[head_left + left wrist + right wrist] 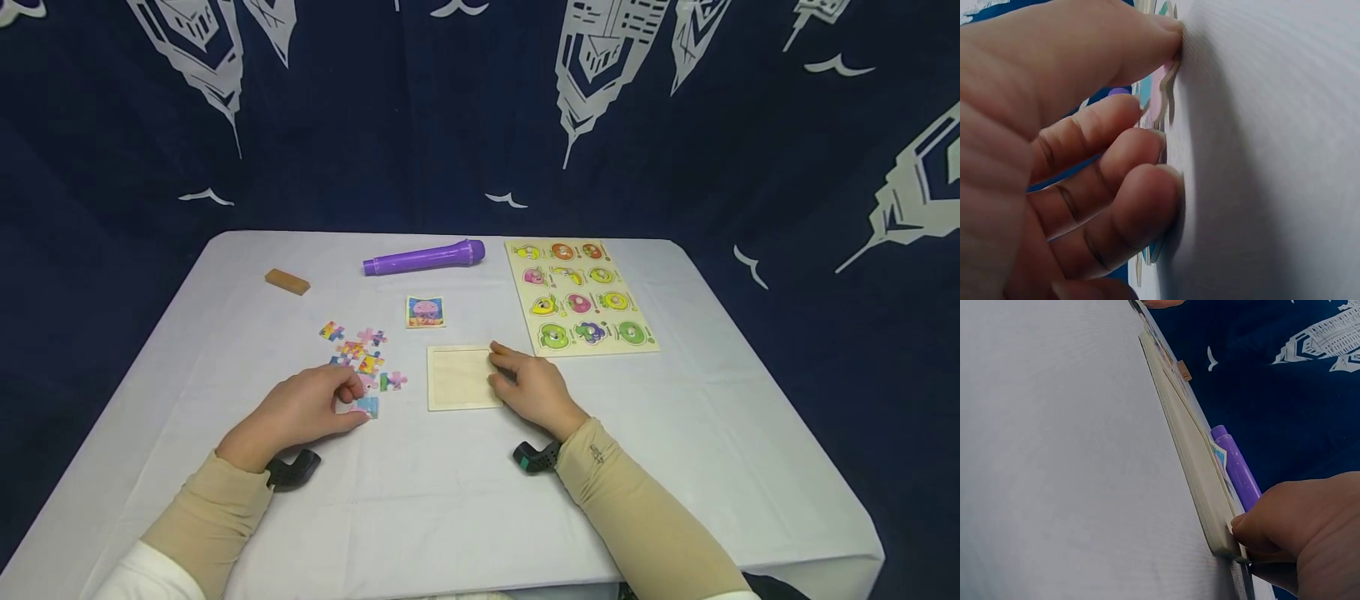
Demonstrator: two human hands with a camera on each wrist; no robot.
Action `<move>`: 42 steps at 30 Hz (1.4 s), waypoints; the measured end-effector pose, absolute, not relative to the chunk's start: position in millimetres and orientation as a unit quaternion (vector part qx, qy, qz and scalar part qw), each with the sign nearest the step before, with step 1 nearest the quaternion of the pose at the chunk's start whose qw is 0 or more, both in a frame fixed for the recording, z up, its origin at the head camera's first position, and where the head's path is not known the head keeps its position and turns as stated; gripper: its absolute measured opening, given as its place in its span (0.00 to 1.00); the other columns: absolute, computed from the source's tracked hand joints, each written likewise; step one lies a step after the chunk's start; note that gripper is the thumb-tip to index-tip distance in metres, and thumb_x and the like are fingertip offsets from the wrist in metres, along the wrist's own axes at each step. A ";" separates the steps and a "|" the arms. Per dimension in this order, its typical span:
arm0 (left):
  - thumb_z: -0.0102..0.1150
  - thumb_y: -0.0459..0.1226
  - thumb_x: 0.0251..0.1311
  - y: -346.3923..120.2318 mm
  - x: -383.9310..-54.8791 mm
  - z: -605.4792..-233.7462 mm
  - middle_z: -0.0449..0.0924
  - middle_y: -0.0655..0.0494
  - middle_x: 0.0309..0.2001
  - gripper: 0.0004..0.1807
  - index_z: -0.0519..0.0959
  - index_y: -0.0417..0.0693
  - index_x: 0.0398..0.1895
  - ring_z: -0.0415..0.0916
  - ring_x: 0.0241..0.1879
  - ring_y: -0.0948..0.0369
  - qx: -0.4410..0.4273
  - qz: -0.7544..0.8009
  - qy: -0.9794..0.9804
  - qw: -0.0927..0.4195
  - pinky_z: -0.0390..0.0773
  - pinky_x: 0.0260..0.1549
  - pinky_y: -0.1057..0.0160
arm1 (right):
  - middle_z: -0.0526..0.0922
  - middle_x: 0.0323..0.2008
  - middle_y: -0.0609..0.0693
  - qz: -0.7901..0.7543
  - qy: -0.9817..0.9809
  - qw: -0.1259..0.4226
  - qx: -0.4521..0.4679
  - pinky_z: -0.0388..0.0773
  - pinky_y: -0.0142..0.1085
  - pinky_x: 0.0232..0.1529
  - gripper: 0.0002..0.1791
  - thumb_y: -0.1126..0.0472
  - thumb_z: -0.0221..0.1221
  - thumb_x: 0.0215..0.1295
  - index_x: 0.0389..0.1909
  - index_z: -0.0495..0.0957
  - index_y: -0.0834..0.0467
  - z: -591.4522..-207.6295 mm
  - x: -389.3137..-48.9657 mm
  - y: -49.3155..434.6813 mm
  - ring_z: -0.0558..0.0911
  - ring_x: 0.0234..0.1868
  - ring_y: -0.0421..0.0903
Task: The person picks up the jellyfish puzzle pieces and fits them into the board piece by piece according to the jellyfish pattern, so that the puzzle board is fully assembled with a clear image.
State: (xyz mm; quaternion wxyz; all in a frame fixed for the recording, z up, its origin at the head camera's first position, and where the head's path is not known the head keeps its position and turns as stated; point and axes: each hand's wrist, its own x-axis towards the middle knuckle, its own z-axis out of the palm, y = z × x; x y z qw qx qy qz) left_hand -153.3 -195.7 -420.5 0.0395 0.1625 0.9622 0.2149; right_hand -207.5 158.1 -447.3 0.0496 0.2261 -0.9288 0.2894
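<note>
**Tray [459, 381] steadied, puzzle piece [367, 407] pinched!**

Your right hand [536, 392] has the tray's right edge between thumb and fingers; it should be light and stiff, best held by that rim. Pale, bare inside. Now your left hand [307, 407], thumb and finger curled about the piece, left of the tray beside the loose pieces [371, 363]. Likely light, slim, awkward to lift: take opposite edges. Mostly blue, knobbly-edged.

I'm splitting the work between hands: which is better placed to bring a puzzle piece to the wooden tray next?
Likely the left hand: it is at a blue puzzle piece, near the other loose pieces. The right hand holds the wooden tray by its right side.
</note>
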 end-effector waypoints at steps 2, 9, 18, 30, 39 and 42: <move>0.79 0.46 0.52 -195.6 -152.8 -420.3 0.78 0.62 0.33 0.17 0.80 0.54 0.38 0.70 0.29 0.65 0.163 0.217 0.962 0.038 0.73 0.31 0.64 | 0.78 0.67 0.51 0.288 -0.929 0.049 0.228 0.74 0.48 0.66 0.23 0.56 0.63 0.69 0.62 0.81 0.61 -446.6 -207.9 157.7 0.77 0.68 0.51; 0.78 0.42 0.54 -194.8 -152.9 -419.2 0.79 0.63 0.33 0.16 0.80 0.53 0.40 0.70 0.27 0.65 0.171 0.235 0.956 0.034 0.72 0.29 0.66 | 0.78 0.67 0.51 0.285 -0.929 0.049 0.230 0.74 0.49 0.66 0.23 0.56 0.63 0.69 0.62 0.80 0.62 -443.7 -209.6 156.5 0.77 0.68 0.52; 0.77 0.43 0.55 -193.5 -157.5 -419.4 0.80 0.64 0.34 0.17 0.81 0.52 0.44 0.70 0.28 0.65 0.169 0.236 0.957 0.012 0.73 0.30 0.66 | 0.77 0.68 0.50 0.281 -0.930 0.053 0.232 0.74 0.49 0.66 0.24 0.56 0.63 0.70 0.63 0.80 0.61 -442.2 -213.2 157.1 0.76 0.68 0.52; 0.74 0.42 0.60 -190.8 -156.9 -420.2 0.76 0.64 0.32 0.13 0.83 0.54 0.47 0.70 0.30 0.64 0.167 0.236 0.957 0.003 0.72 0.31 0.65 | 0.77 0.69 0.50 0.281 -0.931 0.045 0.229 0.73 0.49 0.67 0.24 0.55 0.63 0.70 0.63 0.79 0.62 -437.5 -210.8 157.3 0.75 0.69 0.52; 0.67 0.37 0.64 -189.1 -154.2 -424.7 0.76 0.66 0.32 0.10 0.85 0.54 0.48 0.70 0.30 0.66 0.181 0.243 0.953 0.002 0.72 0.31 0.66 | 0.77 0.69 0.49 0.283 -0.933 0.036 0.220 0.73 0.48 0.67 0.25 0.54 0.63 0.70 0.64 0.79 0.61 -442.4 -206.7 160.2 0.75 0.69 0.51; 0.67 0.37 0.64 -190.4 -151.8 -424.2 0.75 0.67 0.31 0.10 0.84 0.54 0.48 0.69 0.29 0.66 0.179 0.244 0.953 0.015 0.72 0.31 0.67 | 0.77 0.69 0.49 0.287 -0.931 0.035 0.220 0.73 0.48 0.67 0.24 0.54 0.63 0.70 0.63 0.80 0.61 -445.1 -205.1 158.3 0.76 0.69 0.51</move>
